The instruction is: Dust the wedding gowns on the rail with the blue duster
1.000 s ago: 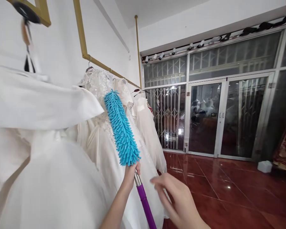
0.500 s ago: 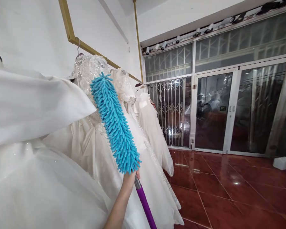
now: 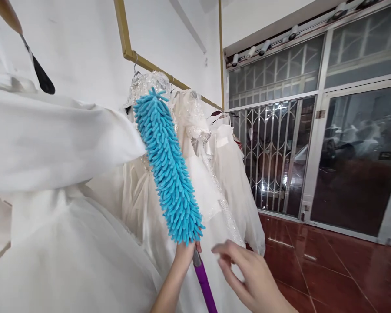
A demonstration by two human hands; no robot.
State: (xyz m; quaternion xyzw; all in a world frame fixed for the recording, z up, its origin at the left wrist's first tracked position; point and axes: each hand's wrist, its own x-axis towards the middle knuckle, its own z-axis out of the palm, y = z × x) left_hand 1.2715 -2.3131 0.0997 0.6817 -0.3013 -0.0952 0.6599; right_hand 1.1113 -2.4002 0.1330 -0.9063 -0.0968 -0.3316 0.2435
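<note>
White gowns (image 3: 215, 174) behind; left hand (image 3: 184, 254) grips duster (image 3: 169, 169), right hand (image 3: 247, 274) spread

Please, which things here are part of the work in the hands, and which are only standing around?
In use:
left hand gripping blue duster
right hand, open beside its purple handle
white dresses on gold rail

Only around:
glass doors
metal grille
red floor tiles

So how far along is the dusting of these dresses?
Done: nothing shows as finished; no dress looks different from the rest. In hand: the left hand grips the purple handle just under the blue duster, whose head lies against the beaded dress on the gold rail. The right hand is open beside the handle, apart from it. Left: apparently the dresses further along.
</note>
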